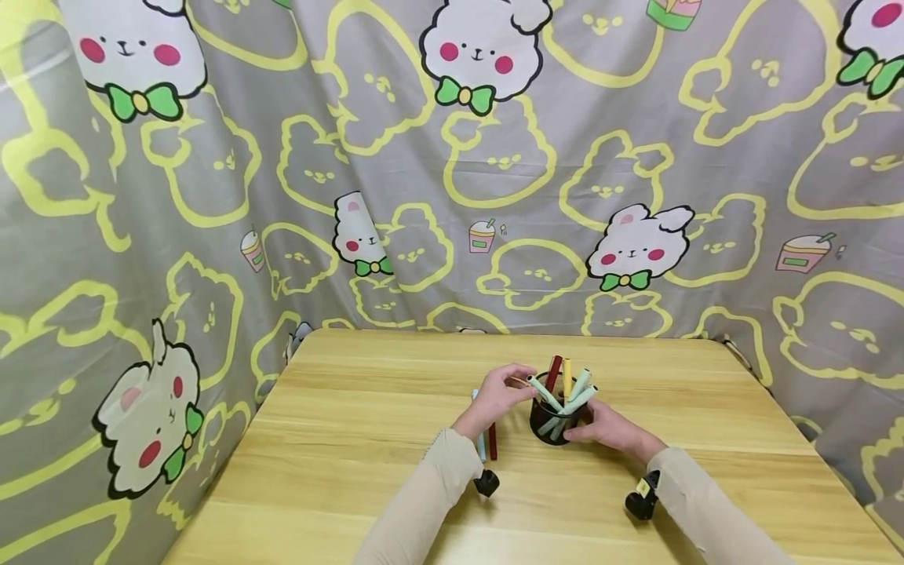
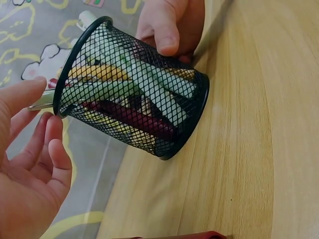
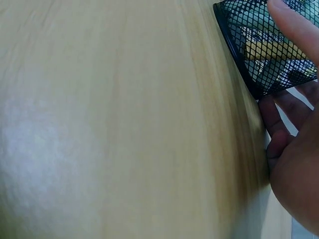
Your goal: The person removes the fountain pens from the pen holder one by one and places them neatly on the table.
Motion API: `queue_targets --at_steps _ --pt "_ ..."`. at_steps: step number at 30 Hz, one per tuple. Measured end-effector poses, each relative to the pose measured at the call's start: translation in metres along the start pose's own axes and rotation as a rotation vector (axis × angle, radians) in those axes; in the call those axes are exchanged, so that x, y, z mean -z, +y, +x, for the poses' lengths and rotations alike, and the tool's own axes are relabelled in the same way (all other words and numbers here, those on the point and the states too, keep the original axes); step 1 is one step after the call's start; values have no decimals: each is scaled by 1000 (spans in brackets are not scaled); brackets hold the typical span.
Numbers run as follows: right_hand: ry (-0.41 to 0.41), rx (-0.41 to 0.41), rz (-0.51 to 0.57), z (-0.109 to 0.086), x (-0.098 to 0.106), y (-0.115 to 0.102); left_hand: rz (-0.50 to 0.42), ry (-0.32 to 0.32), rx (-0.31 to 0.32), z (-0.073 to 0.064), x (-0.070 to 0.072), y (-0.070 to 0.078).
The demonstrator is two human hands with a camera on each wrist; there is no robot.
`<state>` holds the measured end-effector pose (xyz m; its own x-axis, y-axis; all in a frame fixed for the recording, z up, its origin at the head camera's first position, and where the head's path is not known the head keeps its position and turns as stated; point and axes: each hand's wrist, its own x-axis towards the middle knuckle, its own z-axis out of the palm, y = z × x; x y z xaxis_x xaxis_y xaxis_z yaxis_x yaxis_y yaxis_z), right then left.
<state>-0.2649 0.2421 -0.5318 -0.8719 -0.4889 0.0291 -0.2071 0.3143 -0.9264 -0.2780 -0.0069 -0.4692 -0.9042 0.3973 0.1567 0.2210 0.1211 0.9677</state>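
A black mesh pen holder [image 1: 547, 424] stands on the wooden table, with several pale green markers [image 1: 581, 399], a dark red marker [image 1: 554, 372] and a yellow marker [image 1: 567, 377] in it. My left hand [image 1: 498, 396] is at the holder's left rim. Its thumb and a finger pinch the end of one pale green marker [image 2: 46, 99] that leans out over the rim; the other fingers curl loosely below. From the right, my right hand [image 1: 613, 428] grips the holder low down, thumb along the mesh in the right wrist view and fingers around the far side.
Left of the holder, a light blue marker [image 1: 482, 446] and another dark red marker [image 1: 493, 443] lie on the table [image 1: 339, 439], partly behind the left wrist. A grey curtain [image 1: 424, 173] with cartoon rabbits hangs along the table's back and left sides.
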Motion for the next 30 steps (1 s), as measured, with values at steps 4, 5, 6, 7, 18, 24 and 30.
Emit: queue_targets --at_steps 4,5,6,7,18,24,30 --pt "-1 -2 15 -1 0 -1 21 -7 -22 -9 1 18" --pt "-1 -2 18 -1 0 -1 27 -5 -18 -10 1 19" --pt "-2 -1 20 -1 0 -2 35 0 -23 -8 0 15" --pt "-3 0 20 -1 0 -1 35 2 -22 -9 0 15" --pt "-9 4 11 -1 0 -2 51 2 -23 7 -1 -14" --pt "-13 3 26 -2 -1 -2 42 13 -28 8 -1 -14" --pt "-8 5 29 -2 -1 -4 56 27 -24 8 -1 -10"
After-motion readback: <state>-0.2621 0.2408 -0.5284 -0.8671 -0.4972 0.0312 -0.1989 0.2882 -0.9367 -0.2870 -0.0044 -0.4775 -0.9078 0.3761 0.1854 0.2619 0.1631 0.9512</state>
